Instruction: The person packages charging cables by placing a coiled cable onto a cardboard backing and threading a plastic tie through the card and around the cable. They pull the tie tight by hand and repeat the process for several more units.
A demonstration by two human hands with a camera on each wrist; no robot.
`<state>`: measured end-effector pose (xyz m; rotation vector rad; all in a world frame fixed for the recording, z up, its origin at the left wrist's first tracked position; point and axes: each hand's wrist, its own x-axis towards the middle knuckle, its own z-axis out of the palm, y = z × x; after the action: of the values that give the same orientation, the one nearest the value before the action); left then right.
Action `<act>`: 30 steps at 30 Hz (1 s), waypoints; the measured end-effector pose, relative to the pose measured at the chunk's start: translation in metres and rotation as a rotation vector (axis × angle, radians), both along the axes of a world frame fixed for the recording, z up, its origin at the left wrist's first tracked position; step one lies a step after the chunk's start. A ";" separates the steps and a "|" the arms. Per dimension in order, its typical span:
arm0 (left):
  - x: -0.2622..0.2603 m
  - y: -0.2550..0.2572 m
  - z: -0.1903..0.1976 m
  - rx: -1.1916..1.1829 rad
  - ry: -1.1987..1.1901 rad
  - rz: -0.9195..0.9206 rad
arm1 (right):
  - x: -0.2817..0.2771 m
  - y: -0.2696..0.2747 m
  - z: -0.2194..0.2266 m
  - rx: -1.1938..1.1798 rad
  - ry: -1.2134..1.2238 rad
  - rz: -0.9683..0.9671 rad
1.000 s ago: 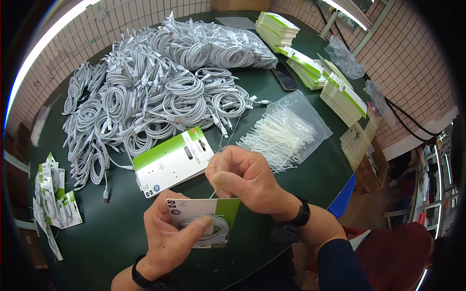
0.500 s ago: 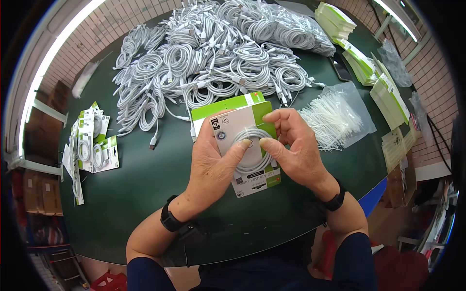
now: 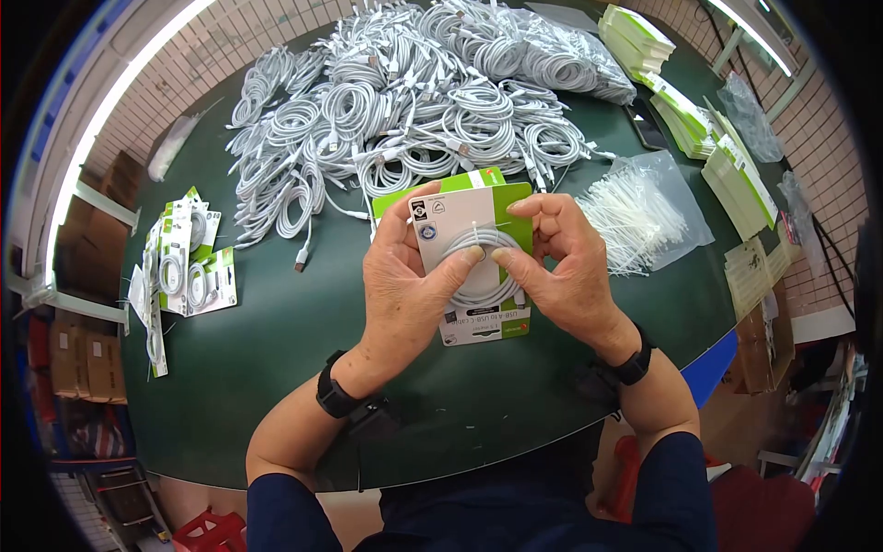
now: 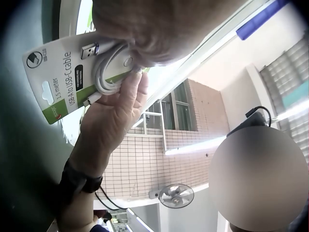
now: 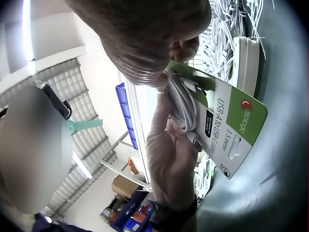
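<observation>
Coiled white cable [image 3: 485, 298] on card [image 3: 460, 210]

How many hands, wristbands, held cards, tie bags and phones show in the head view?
Left hand and right hand: 2
Black wristbands: 2
Held card: 1
Bag of white ties: 1
Phone: 1
Total: 7

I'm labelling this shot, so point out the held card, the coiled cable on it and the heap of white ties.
Held card [image 5: 220, 121]: right wrist view, on its printed front.
Coiled cable [image 3: 478, 297]: head view, on the coil's lower strands.
White ties [image 3: 627, 217]: head view, mid-heap.
</observation>
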<state>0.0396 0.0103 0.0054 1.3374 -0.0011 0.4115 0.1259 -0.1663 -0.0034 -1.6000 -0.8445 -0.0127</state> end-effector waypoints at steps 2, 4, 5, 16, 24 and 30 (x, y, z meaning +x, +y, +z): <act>0.000 0.002 0.000 0.016 -0.024 -0.006 | -0.001 0.000 -0.001 0.028 -0.007 -0.007; 0.000 0.004 0.002 0.030 -0.046 -0.022 | -0.002 0.000 0.002 0.038 0.030 -0.001; -0.002 0.007 0.003 0.017 -0.017 -0.046 | -0.003 -0.001 0.003 0.045 0.051 0.011; -0.005 0.006 0.012 0.250 0.069 -0.032 | 0.011 -0.001 0.001 0.227 0.261 0.085; 0.000 0.003 -0.002 0.197 0.062 0.015 | 0.004 -0.002 0.008 -0.092 -0.102 -0.135; -0.002 0.011 -0.005 0.450 0.172 0.091 | 0.010 0.005 -0.011 -0.119 -0.533 -0.226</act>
<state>0.0372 0.0212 0.0002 1.8195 0.1165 0.3846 0.1363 -0.1611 -0.0148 -1.8289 -1.0765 -0.5805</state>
